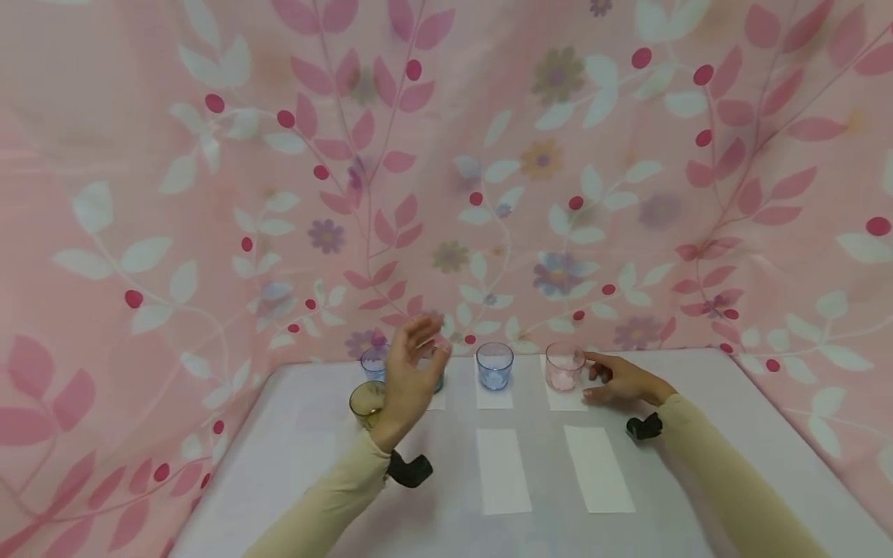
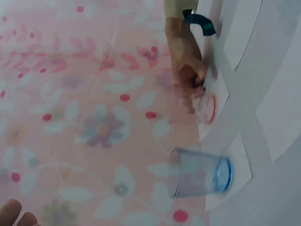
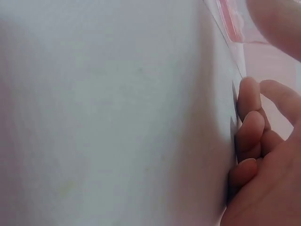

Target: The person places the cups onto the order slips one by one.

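My left hand [image 1: 412, 380] is raised, fingers loosely bent and holding nothing. It covers part of a teal glass [image 1: 439, 380]. An olive-yellow glass [image 1: 364, 403] and a bluish-purple glass [image 1: 374, 363] stand to its left, partly hidden by it. At the right, my right hand [image 1: 624, 378] is beside a clear pink glass [image 1: 563, 373], its index fingertip right at the glass's side. In the right wrist view the other fingers [image 3: 249, 129] curl low by the tabletop, the thumb apart from them. A blue glass [image 1: 494, 368] stands upright between the hands.
White paper strips lie under the blue and pink glasses. Nearer the front are two more, a left strip [image 1: 504, 471] and a right strip [image 1: 600, 470]. The pale tabletop [image 1: 551, 535] meets a pink floral curtain [image 1: 446, 194] at its back edge.
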Available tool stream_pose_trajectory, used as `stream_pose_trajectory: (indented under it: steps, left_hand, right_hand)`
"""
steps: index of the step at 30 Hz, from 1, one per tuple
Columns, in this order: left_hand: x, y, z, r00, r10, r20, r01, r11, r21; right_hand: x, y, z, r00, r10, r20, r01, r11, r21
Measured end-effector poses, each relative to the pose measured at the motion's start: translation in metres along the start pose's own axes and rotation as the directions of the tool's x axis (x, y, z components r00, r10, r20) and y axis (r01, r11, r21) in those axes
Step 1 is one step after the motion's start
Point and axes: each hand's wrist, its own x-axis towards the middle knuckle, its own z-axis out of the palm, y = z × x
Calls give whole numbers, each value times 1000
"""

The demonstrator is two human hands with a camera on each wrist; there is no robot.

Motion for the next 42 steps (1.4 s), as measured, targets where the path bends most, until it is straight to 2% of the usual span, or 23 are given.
stream_pose_trajectory:
  steps: [2, 4, 9, 12, 15, 19, 21, 27, 32, 35, 42]
  left_hand:
    - [4, 2, -25, 999, 7, -40, -5, 999, 38]
    - [8, 4, -51, 998, -17, -61, 20, 998, 56]
    - [9, -7, -109, 987, -145, -71, 154, 979, 136]
    - [2, -17, -136, 970, -235, -52, 241, 949, 205]
    - [-6, -30, -151, 947, -322, -20, 317, 917, 244]
    - [-21, -44, -160, 918, -395, 47, 366, 885, 288]
    - [-28, -51, -160, 910, -408, 74, 371, 880, 297]
    - [-46, -69, -158, 897, -430, 102, 389, 878, 279]
    - [-56, -78, -158, 891, -439, 116, 398, 878, 266]
    - [-60, -81, -156, 889, -441, 122, 404, 882, 241]
    - [-68, -89, -148, 886, -456, 85, 435, 881, 188]
  right_hand:
    - [-1, 0, -2, 1000, -20, -11, 20, 1000, 12]
    - [-1, 0, -4, 999, -38, -20, 38, 999, 21]
    - [-4, 0, -6, 999, -32, -39, 35, 997, 70]
    - [-11, -1, -5, 999, -22, -46, 27, 994, 106]
    - [-20, -2, -4, 999, -7, -45, 13, 991, 132]
    - [-31, -4, -3, 999, -11, -43, 17, 991, 131]
    - [-36, -6, -2, 999, -28, -40, 33, 991, 130]
    - [-45, -9, 5, 995, -93, -20, 94, 989, 113]
    - [-54, -18, 15, 988, -150, 26, 146, 984, 100]
    - [-59, -28, 22, 976, -207, 61, 201, 975, 93]
    - [-64, -65, 51, 929, -349, 123, 347, 937, 37]
